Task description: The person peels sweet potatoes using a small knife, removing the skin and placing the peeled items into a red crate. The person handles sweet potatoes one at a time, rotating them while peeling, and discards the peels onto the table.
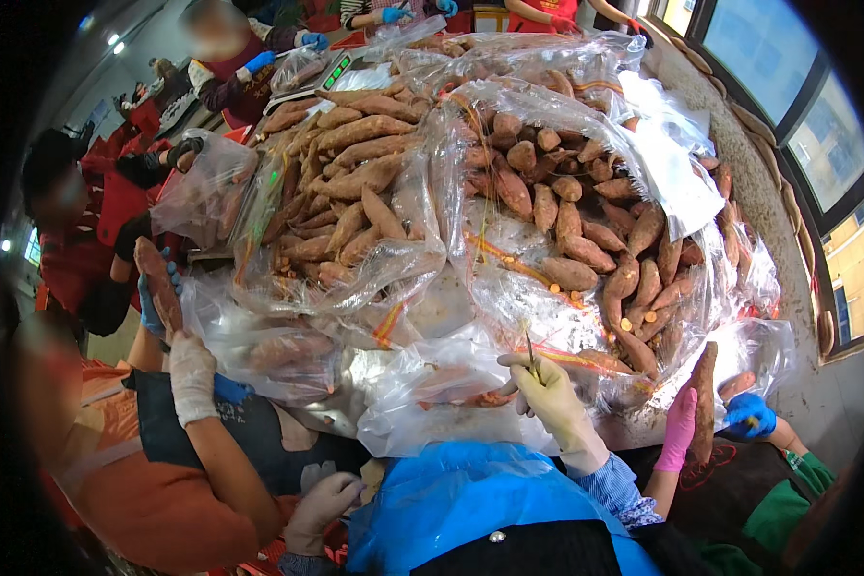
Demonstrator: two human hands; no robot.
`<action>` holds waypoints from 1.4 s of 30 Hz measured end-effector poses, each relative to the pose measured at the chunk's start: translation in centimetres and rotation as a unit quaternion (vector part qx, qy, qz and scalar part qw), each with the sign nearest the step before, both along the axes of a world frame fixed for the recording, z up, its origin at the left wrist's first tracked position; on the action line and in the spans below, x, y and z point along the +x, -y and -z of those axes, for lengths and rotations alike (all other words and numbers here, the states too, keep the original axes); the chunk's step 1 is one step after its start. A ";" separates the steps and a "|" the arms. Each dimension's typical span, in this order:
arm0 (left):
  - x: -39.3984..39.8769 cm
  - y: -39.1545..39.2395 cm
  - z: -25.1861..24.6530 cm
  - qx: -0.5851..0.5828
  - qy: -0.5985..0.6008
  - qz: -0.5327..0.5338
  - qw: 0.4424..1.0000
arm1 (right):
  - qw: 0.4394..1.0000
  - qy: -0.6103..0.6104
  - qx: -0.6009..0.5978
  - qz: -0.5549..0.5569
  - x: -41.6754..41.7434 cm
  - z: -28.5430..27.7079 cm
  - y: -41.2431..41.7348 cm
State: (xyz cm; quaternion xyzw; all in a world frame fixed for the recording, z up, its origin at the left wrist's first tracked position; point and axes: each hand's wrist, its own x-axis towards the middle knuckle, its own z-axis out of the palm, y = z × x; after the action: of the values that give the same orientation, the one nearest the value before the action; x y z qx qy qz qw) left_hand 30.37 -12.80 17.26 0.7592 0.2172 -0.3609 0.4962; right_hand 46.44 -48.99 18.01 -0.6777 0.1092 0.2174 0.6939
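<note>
My right hand (551, 399), in a cream rubber glove, grips a small knife (531, 351) whose narrow blade points up and away from me. Just left of that hand, on the table's near edge, lies a clear plastic bag (396, 414) with reddish sweet potatoes inside. Low at my left side is my left hand (324, 507), also gloved, beside a red plastic crate (273, 554). Its fingers bend to the right, and I cannot tell whether they hold anything. Beyond the knife, sweet potatoes (569, 273) lie heaped on clear sheeting, some with cut orange ends.
Another big pile of sweet potatoes (360, 151) fills the far left. Co-workers close by on both sides hold sweet potatoes: a white-gloved hand (193, 374) at left, a pink-gloved hand (677, 428) at right. A digital scale (324, 79) stands at the back; windows (763, 57) line the right.
</note>
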 end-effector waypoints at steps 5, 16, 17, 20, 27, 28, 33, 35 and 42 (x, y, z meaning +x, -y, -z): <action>10.7 6.4 -3.1 -0.043 0.228 0.043 0.972 | 1.000 0.004 0.024 -0.004 0.3 1.1 -0.9; 35.4 19.0 1.6 0.191 0.490 0.117 0.842 | 0.988 0.084 -0.123 0.025 4.4 1.6 -0.3; 37.3 19.4 2.4 0.243 0.483 0.121 0.832 | 0.973 0.126 -0.193 0.015 5.4 1.8 -0.2; 41.9 20.0 3.6 0.309 0.508 0.145 0.791 | 0.907 0.269 -0.320 0.044 9.8 0.5 0.2; 52.6 18.4 6.8 0.387 0.598 0.168 0.681 | 0.631 0.420 -0.641 0.120 25.7 0.6 6.3; 53.9 18.3 7.0 0.393 0.605 0.173 0.670 | 0.616 0.371 -0.690 0.082 27.9 0.1 7.5; 58.3 15.2 3.8 0.336 0.592 0.096 0.726 | 0.513 0.339 -0.786 -0.061 36.4 -2.6 10.3; 60.0 13.9 3.2 0.199 0.538 0.074 0.816 | 0.446 0.399 -0.797 -0.082 38.7 -1.3 10.9; 62.2 12.4 2.9 0.243 0.529 0.095 0.807 | 0.464 0.391 -0.794 -0.046 42.5 1.5 9.8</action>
State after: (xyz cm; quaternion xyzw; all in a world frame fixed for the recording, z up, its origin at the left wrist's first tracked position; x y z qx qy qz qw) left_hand 92.53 -25.15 14.33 0.9451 -0.0714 0.1161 0.2970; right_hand 88.91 -58.83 16.48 -0.9552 -0.0792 -0.2183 -0.1836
